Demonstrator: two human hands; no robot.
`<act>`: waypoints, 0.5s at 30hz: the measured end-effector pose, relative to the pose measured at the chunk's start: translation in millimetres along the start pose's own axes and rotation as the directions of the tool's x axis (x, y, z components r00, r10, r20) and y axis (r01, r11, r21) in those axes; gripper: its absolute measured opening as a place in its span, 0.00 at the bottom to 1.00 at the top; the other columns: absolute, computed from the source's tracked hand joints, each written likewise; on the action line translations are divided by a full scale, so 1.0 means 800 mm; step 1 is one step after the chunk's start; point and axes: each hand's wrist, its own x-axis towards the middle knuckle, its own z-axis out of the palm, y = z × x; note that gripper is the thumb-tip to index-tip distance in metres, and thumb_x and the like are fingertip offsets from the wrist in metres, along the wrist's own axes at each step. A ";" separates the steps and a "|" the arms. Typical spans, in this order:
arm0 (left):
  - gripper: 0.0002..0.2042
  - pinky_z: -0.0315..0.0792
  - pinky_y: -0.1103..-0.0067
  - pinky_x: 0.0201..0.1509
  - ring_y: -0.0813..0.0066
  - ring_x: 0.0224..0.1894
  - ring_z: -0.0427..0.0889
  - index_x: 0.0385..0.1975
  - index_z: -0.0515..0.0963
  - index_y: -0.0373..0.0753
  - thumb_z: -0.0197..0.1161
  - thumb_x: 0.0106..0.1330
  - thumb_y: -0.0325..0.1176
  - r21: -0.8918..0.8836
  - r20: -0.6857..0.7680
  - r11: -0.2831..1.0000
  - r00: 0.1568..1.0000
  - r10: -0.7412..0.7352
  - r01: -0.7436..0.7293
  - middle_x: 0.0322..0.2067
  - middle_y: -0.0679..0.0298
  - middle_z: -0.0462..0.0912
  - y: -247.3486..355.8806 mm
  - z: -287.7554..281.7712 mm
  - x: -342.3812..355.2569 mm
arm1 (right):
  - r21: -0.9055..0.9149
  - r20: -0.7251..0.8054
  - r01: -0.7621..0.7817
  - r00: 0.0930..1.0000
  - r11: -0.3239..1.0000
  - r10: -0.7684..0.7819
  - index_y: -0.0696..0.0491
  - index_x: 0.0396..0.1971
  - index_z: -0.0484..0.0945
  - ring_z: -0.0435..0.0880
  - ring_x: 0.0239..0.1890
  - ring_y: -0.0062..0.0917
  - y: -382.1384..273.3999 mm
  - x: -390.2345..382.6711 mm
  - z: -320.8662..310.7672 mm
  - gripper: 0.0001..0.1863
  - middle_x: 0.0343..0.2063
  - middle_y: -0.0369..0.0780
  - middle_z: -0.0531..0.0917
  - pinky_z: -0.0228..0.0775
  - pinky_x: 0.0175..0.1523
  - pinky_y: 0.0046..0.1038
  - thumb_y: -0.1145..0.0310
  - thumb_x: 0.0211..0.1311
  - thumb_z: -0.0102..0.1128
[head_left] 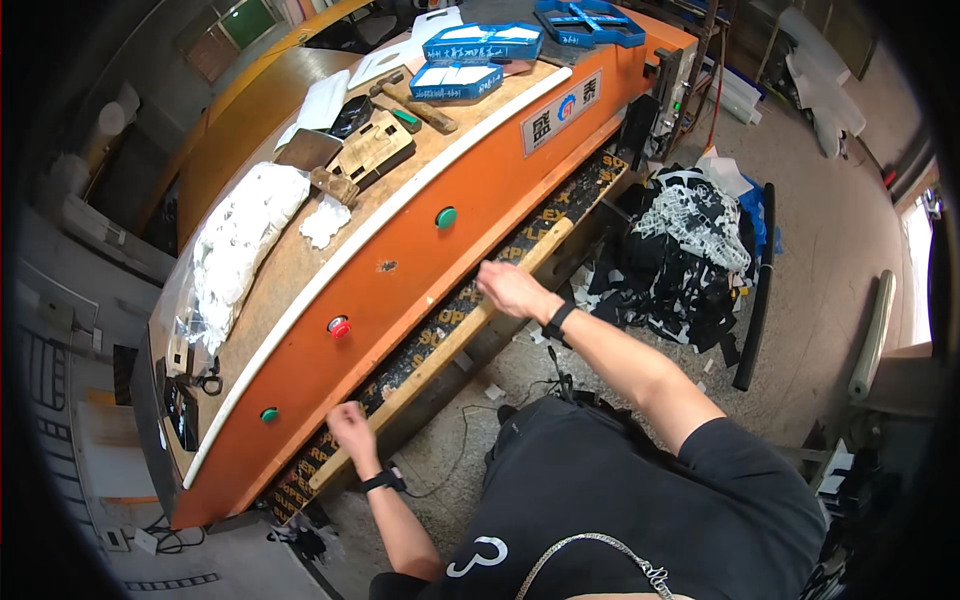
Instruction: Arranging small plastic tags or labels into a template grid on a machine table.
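My left hand [352,434] is over the lower left part of a dark ledge [430,345] printed with yellow letters. Its fingers are curled in, and whatever they might hold is hidden. Farther up and to the right, my right hand [512,290] reaches to the same ledge, fingers bent and pressed together against its inner side. What lies under those fingertips cannot be made out. A long pale wooden strip [415,380] runs along the ledge's outer edge, passing close by both hands. Above them rises the orange front panel [400,262] of a machine.
The panel carries a red button [340,327] and green buttons [446,217]. On the worktop are white material [245,235] in plastic, a wooden die block [372,150], a hammer [415,105] and blue cutting dies [482,42]. Black and white scraps [685,250] heap on the floor at right.
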 end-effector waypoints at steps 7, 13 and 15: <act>0.17 0.69 0.57 0.63 0.47 0.54 0.75 0.53 0.82 0.32 0.62 0.75 0.38 0.341 0.171 0.932 0.983 0.070 -0.126 0.47 0.47 0.78 0.056 0.070 -0.066 | -0.160 0.076 -0.071 0.994 0.985 0.084 0.51 0.63 0.77 0.73 0.72 0.39 0.010 -0.046 0.047 0.34 0.61 0.44 0.80 0.55 0.82 0.46 0.57 0.57 0.75; 0.17 0.72 0.57 0.62 0.45 0.55 0.77 0.48 0.84 0.32 0.58 0.78 0.41 0.266 0.345 0.952 0.937 0.050 -0.148 0.48 0.46 0.81 0.062 0.047 -0.042 | -0.284 0.195 -0.094 0.969 0.954 0.153 0.53 0.61 0.78 0.73 0.72 0.39 -0.003 -0.033 0.036 0.36 0.61 0.46 0.80 0.55 0.81 0.45 0.53 0.53 0.76; 0.17 0.72 0.58 0.63 0.44 0.55 0.77 0.48 0.84 0.32 0.58 0.79 0.41 0.266 0.344 0.954 0.938 0.041 -0.139 0.48 0.46 0.81 0.059 0.047 -0.034 | -0.305 0.260 -0.169 0.932 0.937 0.253 0.53 0.60 0.79 0.73 0.71 0.39 -0.009 -0.022 0.032 0.35 0.61 0.46 0.80 0.56 0.81 0.45 0.50 0.54 0.75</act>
